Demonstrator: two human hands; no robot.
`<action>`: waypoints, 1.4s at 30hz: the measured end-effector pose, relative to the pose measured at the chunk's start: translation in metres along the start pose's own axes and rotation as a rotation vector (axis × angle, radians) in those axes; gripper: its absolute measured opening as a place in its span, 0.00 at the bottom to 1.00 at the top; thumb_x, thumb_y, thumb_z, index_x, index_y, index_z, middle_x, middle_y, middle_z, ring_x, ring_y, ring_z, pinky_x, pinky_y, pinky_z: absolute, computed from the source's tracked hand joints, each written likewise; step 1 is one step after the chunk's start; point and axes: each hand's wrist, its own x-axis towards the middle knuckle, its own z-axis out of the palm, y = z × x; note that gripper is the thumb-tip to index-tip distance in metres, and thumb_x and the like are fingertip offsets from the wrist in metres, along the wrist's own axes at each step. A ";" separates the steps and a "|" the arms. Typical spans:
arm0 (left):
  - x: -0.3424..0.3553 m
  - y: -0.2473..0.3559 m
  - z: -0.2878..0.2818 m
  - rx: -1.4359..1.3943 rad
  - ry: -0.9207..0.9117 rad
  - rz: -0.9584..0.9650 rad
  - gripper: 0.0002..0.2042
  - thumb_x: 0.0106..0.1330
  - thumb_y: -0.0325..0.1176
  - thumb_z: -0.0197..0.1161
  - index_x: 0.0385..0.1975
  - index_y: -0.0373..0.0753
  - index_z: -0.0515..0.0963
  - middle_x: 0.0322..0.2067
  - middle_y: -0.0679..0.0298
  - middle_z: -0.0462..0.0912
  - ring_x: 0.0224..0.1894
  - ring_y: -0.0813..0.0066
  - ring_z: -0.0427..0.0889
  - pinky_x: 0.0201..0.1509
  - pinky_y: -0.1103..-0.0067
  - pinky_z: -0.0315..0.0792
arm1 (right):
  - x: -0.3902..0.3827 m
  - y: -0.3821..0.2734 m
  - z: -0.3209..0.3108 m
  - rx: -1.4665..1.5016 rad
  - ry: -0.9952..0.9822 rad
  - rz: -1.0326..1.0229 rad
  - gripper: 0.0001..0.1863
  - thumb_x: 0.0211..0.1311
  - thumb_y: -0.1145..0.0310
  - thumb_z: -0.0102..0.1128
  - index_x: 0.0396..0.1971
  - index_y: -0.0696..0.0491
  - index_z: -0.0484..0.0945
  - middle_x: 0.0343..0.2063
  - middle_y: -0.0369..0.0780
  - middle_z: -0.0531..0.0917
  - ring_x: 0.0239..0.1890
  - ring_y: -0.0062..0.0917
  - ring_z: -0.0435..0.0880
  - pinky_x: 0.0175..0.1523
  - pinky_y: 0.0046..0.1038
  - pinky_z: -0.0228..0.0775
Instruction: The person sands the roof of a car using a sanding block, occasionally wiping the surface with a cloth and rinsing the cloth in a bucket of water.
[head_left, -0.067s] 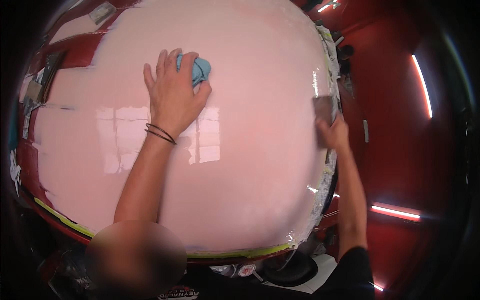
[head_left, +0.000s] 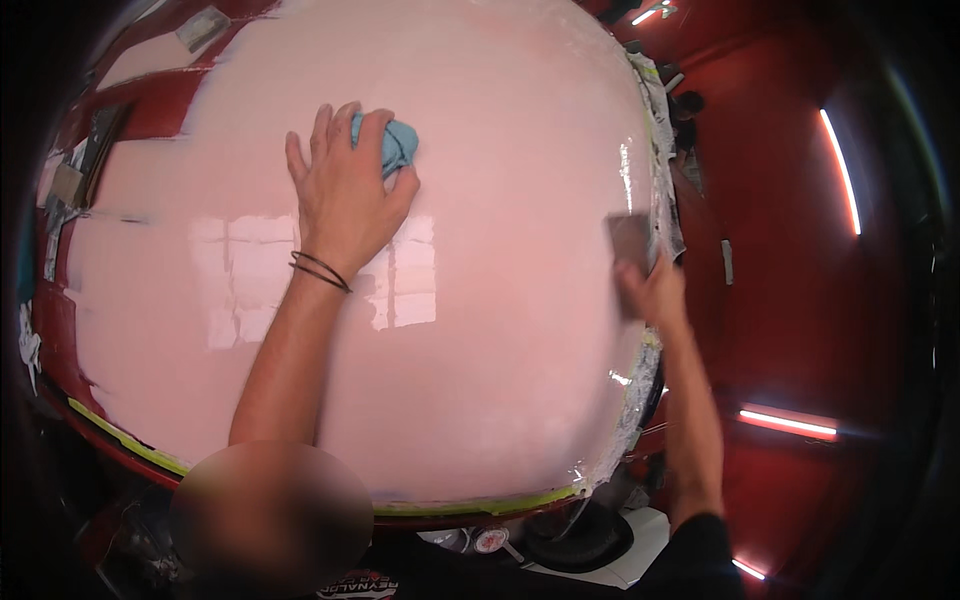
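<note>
A large curved car panel (head_left: pixel 500 400), coated in glossy pale pink primer, fills the middle of the view. My left hand (head_left: pixel 350 195) lies on its upper part, fingers partly spread. Between its thumb and forefinger it holds a bunched blue cloth (head_left: pixel 399 146) against the surface. Along the panel's right edge, my right hand (head_left: pixel 655 290) grips a grey-brown sanding block (head_left: pixel 630 238), seemingly flat on the primer. Slight blur softens that hand, and the underside of the block is hidden.
Masking paper and tape (head_left: pixel 632 405) line the right edge; yellow-green tape (head_left: pixel 470 508) runs along the near edge. Another block (head_left: pixel 203 30) lies at far left, near a second small block (head_left: pixel 68 187). A person (head_left: pixel 687 125) is at far right, over a red floor (head_left: pixel 790 330).
My right hand and the sanding block have shifted left and slightly nearer along the panel's right edge. The left hand and blue cloth stay almost in place.
</note>
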 end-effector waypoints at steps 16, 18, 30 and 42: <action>0.007 0.013 -0.002 -0.048 -0.060 -0.007 0.29 0.65 0.40 0.68 0.67 0.46 0.75 0.73 0.52 0.70 0.82 0.42 0.59 0.83 0.39 0.43 | 0.244 0.055 -0.014 -0.277 0.162 0.031 0.48 0.61 0.44 0.76 0.70 0.65 0.73 0.54 0.62 0.87 0.59 0.56 0.87 0.63 0.51 0.79; 0.008 0.011 -0.006 -0.056 -0.069 -0.023 0.29 0.65 0.40 0.68 0.67 0.46 0.74 0.73 0.51 0.71 0.82 0.42 0.59 0.83 0.39 0.43 | 0.235 0.051 -0.010 -0.215 0.119 -0.014 0.48 0.61 0.44 0.76 0.70 0.65 0.73 0.54 0.62 0.87 0.59 0.57 0.86 0.63 0.51 0.79; 0.004 0.011 -0.007 -0.047 -0.084 -0.044 0.29 0.64 0.39 0.69 0.67 0.46 0.74 0.72 0.51 0.70 0.82 0.42 0.59 0.83 0.39 0.43 | 0.151 -0.002 -0.003 -0.102 0.087 -0.114 0.42 0.63 0.48 0.76 0.68 0.63 0.75 0.48 0.61 0.89 0.53 0.58 0.89 0.58 0.50 0.81; 0.001 -0.002 0.000 -0.033 -0.017 -0.033 0.28 0.66 0.40 0.68 0.67 0.46 0.74 0.72 0.50 0.72 0.82 0.43 0.60 0.83 0.38 0.43 | 0.002 -0.065 -0.003 -0.098 -0.068 -0.123 0.48 0.65 0.42 0.74 0.69 0.68 0.72 0.42 0.64 0.89 0.46 0.60 0.91 0.52 0.51 0.84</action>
